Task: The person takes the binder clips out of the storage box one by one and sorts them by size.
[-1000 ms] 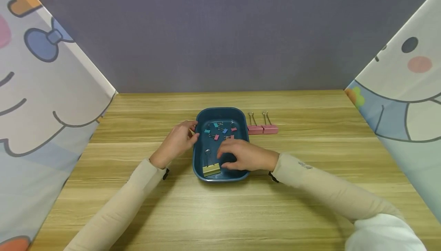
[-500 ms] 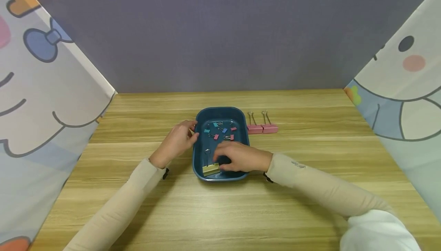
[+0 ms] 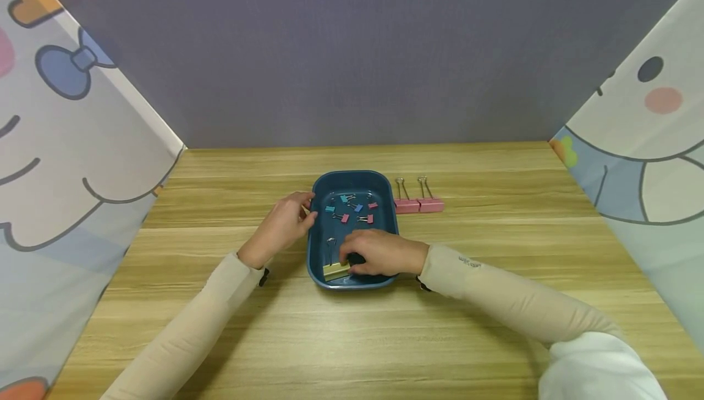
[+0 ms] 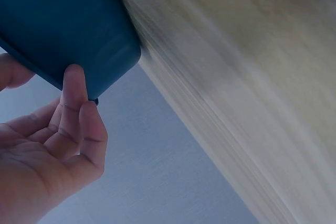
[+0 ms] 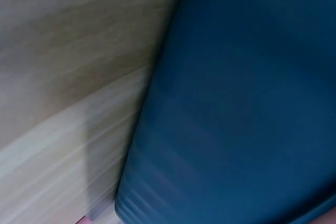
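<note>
Faintly, unreadable print on sleeve [image 3: 466, 261]

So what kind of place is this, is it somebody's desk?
Probably a small desk set up for recording: a wooden table walled in by cartoon-printed cloth and a grey backdrop, with a blue tray of little binder clips.

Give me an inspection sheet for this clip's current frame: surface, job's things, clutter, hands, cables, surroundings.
Surface: light wooden table.
Job's things: dark blue plastic tray holding a large gold binder clip and several small coloured binder clips.
Clutter: two large pink binder clips on the table right of the tray.
Hands: left hand rests against the tray's left rim; right hand inside the tray, fingers at the gold clip, grip unclear.
Cables: nothing seen.
Surroundings: grey back wall, cartoon-print side panels.
</note>
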`<state>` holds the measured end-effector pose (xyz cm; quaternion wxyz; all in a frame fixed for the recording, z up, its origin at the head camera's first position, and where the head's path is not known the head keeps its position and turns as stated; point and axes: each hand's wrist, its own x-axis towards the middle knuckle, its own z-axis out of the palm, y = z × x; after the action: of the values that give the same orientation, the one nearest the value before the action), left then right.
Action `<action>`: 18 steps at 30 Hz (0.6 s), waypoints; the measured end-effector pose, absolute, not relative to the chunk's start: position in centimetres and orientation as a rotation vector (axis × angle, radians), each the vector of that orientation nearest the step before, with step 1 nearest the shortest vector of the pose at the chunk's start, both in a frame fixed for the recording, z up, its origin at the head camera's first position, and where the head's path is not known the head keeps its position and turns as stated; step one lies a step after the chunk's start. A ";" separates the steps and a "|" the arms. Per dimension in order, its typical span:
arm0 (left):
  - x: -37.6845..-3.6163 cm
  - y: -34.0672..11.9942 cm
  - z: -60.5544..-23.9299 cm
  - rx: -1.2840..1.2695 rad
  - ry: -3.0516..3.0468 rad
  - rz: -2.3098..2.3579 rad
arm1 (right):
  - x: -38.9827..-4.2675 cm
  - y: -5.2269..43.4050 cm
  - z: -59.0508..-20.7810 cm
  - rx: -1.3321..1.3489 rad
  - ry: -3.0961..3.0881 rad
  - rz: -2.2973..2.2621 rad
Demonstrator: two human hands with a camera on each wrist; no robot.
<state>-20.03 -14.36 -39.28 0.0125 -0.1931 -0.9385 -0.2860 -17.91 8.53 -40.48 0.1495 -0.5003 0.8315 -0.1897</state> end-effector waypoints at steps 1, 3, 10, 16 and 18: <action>-20.0 -14.4 -39.3 -0.600 -2.926 -0.892 | -17.9 8.5 -40.5 -1.442 2.387 -0.543; -20.0 -14.4 -39.3 -0.596 -2.927 -0.893 | -17.9 8.5 -40.5 -1.449 2.384 -0.537; -20.1 -14.4 -39.4 -0.599 -2.921 -0.882 | -18.0 8.4 -40.7 -1.471 2.377 -0.530; -20.1 -14.4 -39.5 -0.611 -2.912 -0.871 | -18.0 8.1 -40.7 -1.464 2.370 -0.525; -20.1 -14.4 -39.5 -0.610 -2.911 -0.873 | -17.9 8.1 -40.7 -1.461 2.370 -0.525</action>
<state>-20.09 -14.42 -39.52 0.0209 -0.1969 -0.9389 -0.2816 -17.95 8.07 -40.70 0.1538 -0.5096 0.8265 -0.1831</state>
